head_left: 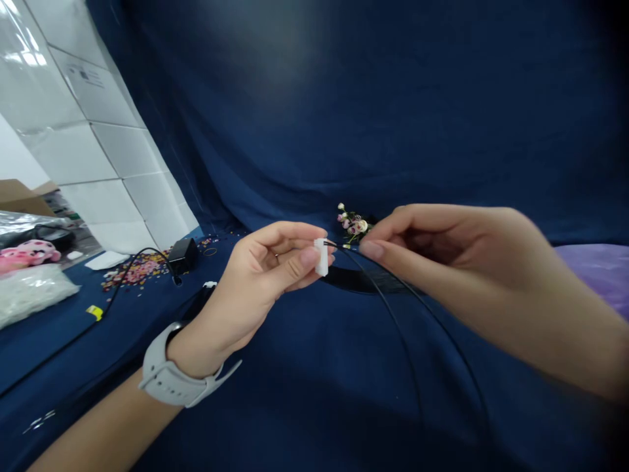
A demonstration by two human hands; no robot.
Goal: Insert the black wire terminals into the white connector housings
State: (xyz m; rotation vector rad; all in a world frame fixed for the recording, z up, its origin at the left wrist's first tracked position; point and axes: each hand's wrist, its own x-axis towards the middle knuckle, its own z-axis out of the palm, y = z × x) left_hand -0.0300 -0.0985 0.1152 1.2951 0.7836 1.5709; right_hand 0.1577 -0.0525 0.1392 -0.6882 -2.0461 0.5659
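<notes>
My left hand (275,262) pinches a small white plastic connector housing (322,257) upright between thumb and fingers. A thin black wire (388,308) runs out of the housing's right side and curves down. Just to the right, my right hand (432,246) has thumb and index finger closed on a second black wire (442,321), which hangs down below the hand. A tiny bright metal tip (346,246) sticks out of those fingertips toward the housing. Whether that tip touches the housing, I cannot tell. A grey-strapped watch (171,373) is on my left wrist.
Pink and white artificial flowers (354,224) and a flat black item (354,280) lie behind the hands. To the left are a black power adapter (183,254) with its cable, scattered colourful bits (140,270) and plastic bags (34,292). Purple material (597,272) sits at right.
</notes>
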